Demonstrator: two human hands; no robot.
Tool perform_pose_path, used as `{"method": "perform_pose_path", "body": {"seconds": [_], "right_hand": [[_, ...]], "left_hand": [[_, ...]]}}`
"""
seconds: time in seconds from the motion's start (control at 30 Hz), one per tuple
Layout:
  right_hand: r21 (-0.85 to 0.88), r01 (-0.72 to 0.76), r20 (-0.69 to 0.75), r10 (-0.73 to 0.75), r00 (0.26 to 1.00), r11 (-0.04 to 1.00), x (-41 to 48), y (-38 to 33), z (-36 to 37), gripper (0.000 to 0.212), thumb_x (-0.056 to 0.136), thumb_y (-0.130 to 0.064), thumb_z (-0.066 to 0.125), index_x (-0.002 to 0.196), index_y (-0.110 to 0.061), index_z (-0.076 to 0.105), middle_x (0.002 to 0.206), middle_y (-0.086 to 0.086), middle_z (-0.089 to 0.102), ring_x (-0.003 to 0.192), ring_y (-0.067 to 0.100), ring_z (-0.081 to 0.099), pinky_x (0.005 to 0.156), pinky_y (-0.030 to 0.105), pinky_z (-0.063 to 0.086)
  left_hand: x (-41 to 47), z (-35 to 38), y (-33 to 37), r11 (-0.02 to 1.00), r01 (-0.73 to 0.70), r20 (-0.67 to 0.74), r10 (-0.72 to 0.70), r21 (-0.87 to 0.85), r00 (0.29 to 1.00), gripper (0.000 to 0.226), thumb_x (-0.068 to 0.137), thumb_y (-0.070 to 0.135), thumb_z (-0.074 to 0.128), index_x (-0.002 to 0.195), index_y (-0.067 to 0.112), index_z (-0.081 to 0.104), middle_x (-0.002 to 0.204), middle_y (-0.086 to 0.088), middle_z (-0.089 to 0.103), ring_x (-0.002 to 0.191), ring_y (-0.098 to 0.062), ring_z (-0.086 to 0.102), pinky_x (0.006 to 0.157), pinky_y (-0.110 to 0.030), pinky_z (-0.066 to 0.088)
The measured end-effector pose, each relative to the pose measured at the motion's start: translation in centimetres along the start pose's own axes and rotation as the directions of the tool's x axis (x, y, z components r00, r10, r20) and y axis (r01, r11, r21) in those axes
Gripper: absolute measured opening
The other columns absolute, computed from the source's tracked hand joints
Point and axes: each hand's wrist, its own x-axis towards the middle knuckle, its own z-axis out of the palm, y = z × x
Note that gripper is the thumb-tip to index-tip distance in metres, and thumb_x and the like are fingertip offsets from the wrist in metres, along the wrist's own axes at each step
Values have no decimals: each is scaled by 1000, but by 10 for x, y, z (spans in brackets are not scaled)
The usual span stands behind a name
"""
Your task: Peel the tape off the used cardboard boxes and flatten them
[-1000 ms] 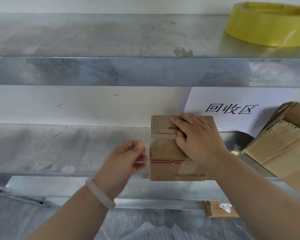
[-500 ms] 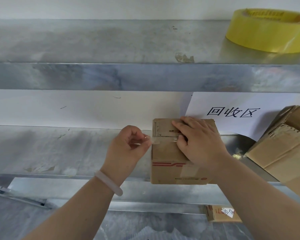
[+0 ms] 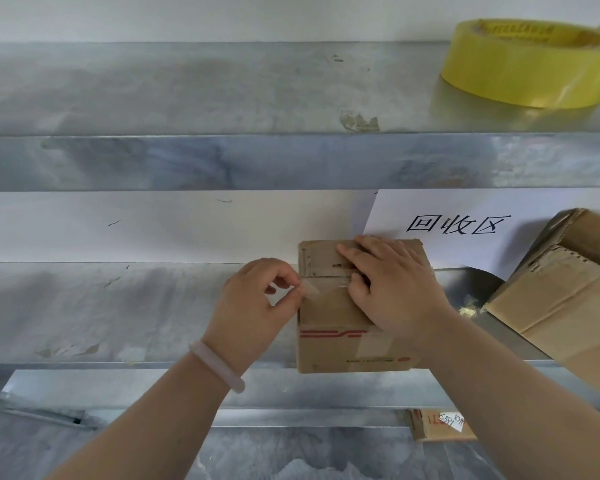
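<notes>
Two galvanised metal shelves fill the view, the upper shelf [image 3: 187,98] across the top and the lower shelf [image 3: 101,313] beneath it, with a white wall behind both. At the right end of the lower shelf a large brown cardboard box [image 3: 568,299] sits tilted, its torn top flap showing, and it runs out of view at the right. Behind it, against the wall at the shelf's back edge, hangs a white paper sign [image 3: 534,206] with three black handwritten characters. A roll of yellow tape [image 3: 530,74] lies flat near the right end of the upper shelf. The small brown cardboard box with a red stripe [image 3: 329,351] stands at the front edge of the lower shelf, right of the middle and apart from the large box. The right hand [image 3: 395,289] lies flat on the top of this small box, fingers straight and pressing down. The left hand [image 3: 253,306] is just beside the box's left top edge, thumb and forefinger pinched together on the free end of a strip of clear tape [image 3: 312,289] that runs across the box top toward the right hand's thumb. A pale ring bracelet [image 3: 215,365] circles the left wrist. A small crumpled scrap of tape [image 3: 359,121] sits at the front edge of the upper shelf.
</notes>
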Motion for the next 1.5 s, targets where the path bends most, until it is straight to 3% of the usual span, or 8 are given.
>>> {"method": "perform_pose_path", "body": {"seconds": [0.2, 0.37, 0.53, 0.7, 0.83, 0.97, 1.1, 1.5], "right_hand": [[3, 2, 1, -2, 1000, 1000, 0, 0, 0, 68, 83, -48, 14, 142, -36, 46, 149, -7, 44, 138, 15, 35, 118, 34, 18], [12, -6, 24, 5, 1000, 1000, -1, 0, -1, 59, 88, -44, 24, 144, -37, 43, 151, -9, 40, 140, 13, 32, 119, 33, 15], [24, -9, 2, 9, 1000, 1000, 0, 0, 0, 60, 87, -44, 24, 142, -37, 46, 149, -9, 43, 138, 14, 35, 118, 34, 18], [22, -1, -39, 2, 999, 1000, -1, 0, 3, 61, 85, -45, 23, 138, -34, 52, 144, -7, 50, 134, 16, 41, 117, 36, 25], [16, -3, -33, 3, 999, 1000, -1, 0, 3, 58, 87, -43, 27, 138, -33, 52, 144, -6, 50, 134, 16, 42, 116, 36, 24], [24, -4, -33, 5, 999, 1000, -1, 0, 2, 65, 84, -47, 19, 139, -34, 52, 145, -6, 49, 135, 16, 41, 117, 36, 23], [24, -2, -16, 2, 1000, 1000, 0, 1, 2, 67, 83, -48, 16, 140, -35, 49, 147, -6, 47, 136, 15, 38, 118, 35, 22], [31, -1, -25, 2, 1000, 1000, 0, 1, 3, 68, 83, -48, 16, 140, -34, 51, 147, -6, 47, 138, 16, 38, 118, 35, 19]], "left_hand": [[7, -4, 4, 951, 243, -63, -259, -191, 964, 16, 82, 12, 72, 74, 17, 59, 77, 10, 68, 73, -2, 64, 64, -13, 50], [6, -2, -11, 929, -240, -19, 255, 282, 967, 4, 84, 14, 64, 84, 18, 64, 83, 10, 66, 79, -5, 56, 74, -22, 49], [0, -1, -26, 852, -388, 105, 376, 351, 921, 17, 89, 26, 57, 92, 19, 73, 88, 7, 66, 82, -10, 58, 80, -21, 42], [0, -7, -20, 939, -312, 181, 284, 148, 941, 26, 92, 32, 52, 98, 20, 75, 91, 10, 65, 86, -1, 56, 82, -14, 42], [4, -6, -12, 997, -9, 158, 21, -74, 987, 24, 86, 17, 70, 104, 32, 68, 86, 14, 67, 86, -2, 63, 81, -13, 49], [12, -8, -9, 984, 175, 290, -171, 10, 942, 23, 81, 31, 75, 102, 35, 66, 96, 15, 59, 86, 7, 59, 73, -5, 44], [19, -10, -4, 979, 67, 293, -122, 190, 948, 5, 82, 35, 72, 80, 33, 68, 85, 17, 61, 83, 6, 56, 72, -9, 41], [30, 16, -5, 930, -180, 60, 169, 320, 984, 13, 92, 16, 51, 80, 13, 53, 72, 4, 55, 61, -14, 47, 55, -24, 37]]}}
